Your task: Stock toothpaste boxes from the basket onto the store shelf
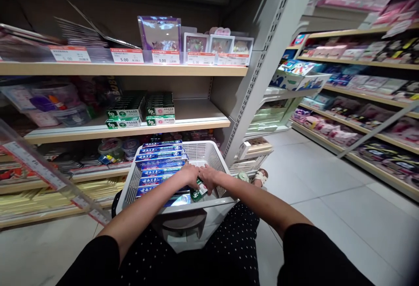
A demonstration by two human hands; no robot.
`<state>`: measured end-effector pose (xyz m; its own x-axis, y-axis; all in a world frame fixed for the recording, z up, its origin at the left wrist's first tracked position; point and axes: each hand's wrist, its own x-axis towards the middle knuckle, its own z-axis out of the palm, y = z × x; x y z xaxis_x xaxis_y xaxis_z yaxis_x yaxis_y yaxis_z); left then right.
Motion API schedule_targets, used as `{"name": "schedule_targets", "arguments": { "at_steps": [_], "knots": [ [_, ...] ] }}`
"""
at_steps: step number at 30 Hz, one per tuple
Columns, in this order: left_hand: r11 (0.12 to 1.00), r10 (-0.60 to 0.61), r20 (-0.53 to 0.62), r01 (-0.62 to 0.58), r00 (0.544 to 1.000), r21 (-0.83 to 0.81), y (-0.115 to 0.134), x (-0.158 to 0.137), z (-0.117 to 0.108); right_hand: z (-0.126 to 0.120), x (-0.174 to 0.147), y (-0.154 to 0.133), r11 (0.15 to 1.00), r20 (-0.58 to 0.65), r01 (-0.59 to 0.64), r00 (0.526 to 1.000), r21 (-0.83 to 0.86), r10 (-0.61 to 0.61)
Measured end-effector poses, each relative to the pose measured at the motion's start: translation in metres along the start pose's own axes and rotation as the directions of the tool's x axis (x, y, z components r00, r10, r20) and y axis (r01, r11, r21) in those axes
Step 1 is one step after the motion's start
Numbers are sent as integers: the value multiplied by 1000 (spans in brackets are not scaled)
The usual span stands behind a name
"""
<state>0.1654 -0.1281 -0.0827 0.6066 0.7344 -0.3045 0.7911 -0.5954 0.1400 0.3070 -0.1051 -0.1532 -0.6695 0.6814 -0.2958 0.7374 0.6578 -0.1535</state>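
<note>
A white plastic basket (220,158) stands in front of me, just above my knees. Inside it, on the left, blue toothpaste boxes (153,172) lie stacked in rows. Toward the right of the basket, my left hand (190,175) and my right hand (210,177) meet, with bent fingers closed around green-and-white toothpaste boxes (198,191). The hands cover part of these boxes, so how many they grip is hidden. More green-and-white boxes (160,110) sit in two neat blocks on the middle shelf beyond the basket.
The middle shelf (199,113) carries clear tubs (68,107) at left. Price tags line the upper shelf edge (124,68). A grey metal upright (258,67) rises right of the basket. A tilted clear label strip (49,172) juts in at left. A stool (185,222) stands below the basket.
</note>
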Motion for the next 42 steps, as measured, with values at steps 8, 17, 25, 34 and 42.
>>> {"name": "schedule_targets", "arguments": {
  "at_steps": [8,17,25,34,42],
  "knots": [
    [956,1,-429,-127,903,-266,-10,-36,6,-48,-24,1,997,-351,-80,934,-8,72],
    [738,-460,-761,-280,459,-614,-67,-144,19,-121,-24,-61,994,-489,50,873,92,1],
    [776,-474,-719,-144,508,-614,-100,-157,57,-92,8,-111,981,-343,185,919,-53,-192],
    [570,-553,-537,-180,637,-801,-116,-147,72,-29,-9,-90,609,-561,161,617,776,552],
    [544,-533,-490,-164,690,-823,-108,-149,69,-17,10,-108,459,-533,300,636,837,558]
  ]
}}
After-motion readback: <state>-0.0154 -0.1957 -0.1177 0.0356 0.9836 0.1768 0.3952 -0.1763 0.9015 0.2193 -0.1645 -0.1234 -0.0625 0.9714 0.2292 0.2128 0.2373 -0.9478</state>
